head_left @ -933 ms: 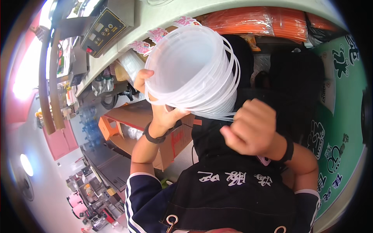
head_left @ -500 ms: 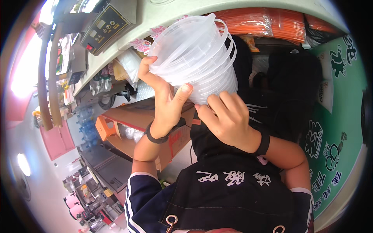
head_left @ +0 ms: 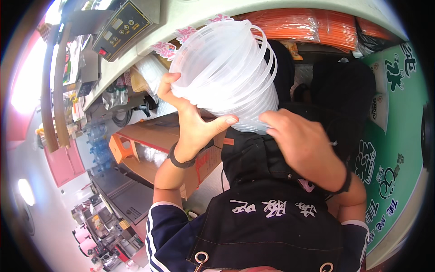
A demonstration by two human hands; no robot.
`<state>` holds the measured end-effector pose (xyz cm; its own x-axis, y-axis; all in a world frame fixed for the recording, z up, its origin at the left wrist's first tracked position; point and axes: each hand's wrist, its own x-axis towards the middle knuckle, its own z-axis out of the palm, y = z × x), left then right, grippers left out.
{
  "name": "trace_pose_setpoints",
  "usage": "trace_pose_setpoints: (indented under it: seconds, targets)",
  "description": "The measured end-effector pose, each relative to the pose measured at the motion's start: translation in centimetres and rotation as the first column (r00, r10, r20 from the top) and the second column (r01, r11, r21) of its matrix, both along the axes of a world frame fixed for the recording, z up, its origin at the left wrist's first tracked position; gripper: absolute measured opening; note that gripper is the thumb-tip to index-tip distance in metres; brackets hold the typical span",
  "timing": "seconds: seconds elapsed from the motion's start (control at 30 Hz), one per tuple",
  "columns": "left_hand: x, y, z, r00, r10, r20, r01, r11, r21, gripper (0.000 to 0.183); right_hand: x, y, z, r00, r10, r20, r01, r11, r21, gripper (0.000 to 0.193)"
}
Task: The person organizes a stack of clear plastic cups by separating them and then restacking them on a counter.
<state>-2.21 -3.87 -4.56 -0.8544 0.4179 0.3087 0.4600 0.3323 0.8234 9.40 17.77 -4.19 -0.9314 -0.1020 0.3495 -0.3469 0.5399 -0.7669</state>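
tub stack (head_left: 226,75): centre, right of the carton (head_left: 156,131)
left hand (head_left: 192,121): i see it spread against the stack's left side
right hand (head_left: 308,147): fingertips at near edge; i cannot tell if pinching

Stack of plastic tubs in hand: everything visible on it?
The stack of tubs looks like thin, whitish, see-through plastic: round pieces nested closely, their many edges ridging the side. It tilts, with the wide open mouth toward the upper left. Thin hoops, rims or handles, can't tell which, fan out at the upper right. It is held up off any surface. The left hand supports its left and lower side; the right hand's fingertips are at its lower right end.
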Motion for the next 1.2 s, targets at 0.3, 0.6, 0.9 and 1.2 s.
trace_pose_setpoints:
  seconds: [0.3, 0.6, 0.9, 1.2]
  targets:
    - [-0.2, -0.2, -0.6, 0.947, 0.013, 0.320, -0.113, 0.948, 0.296, 0.114, -0.4, 7.7, 0.9, 0.960, -0.270, -0.072, 0.277, 0.955, 0.111, 0.025]
    - [1.5, -3.0, 3.6, 0.462, -0.166, 0.871, -0.423, 0.822, 0.381, 0.110, -3.8, 5.7, -2.1, 0.965, 0.179, 0.192, 0.083, 0.488, -0.869, 0.009]
    - [4.5, -4.9, 2.6, 0.253, -0.149, 0.956, -0.416, 0.875, 0.246, 0.110, -7.6, 1.6, -3.7, 0.775, 0.625, 0.099, 0.022, 0.129, -0.991, 0.007]
    - [4.3, -5.5, 2.1, 0.211, -0.183, 0.960, -0.361, 0.898, 0.251, 0.111, -9.1, -0.4, -4.1, 0.668, 0.720, 0.189, -0.141, 0.372, -0.917, 0.008]
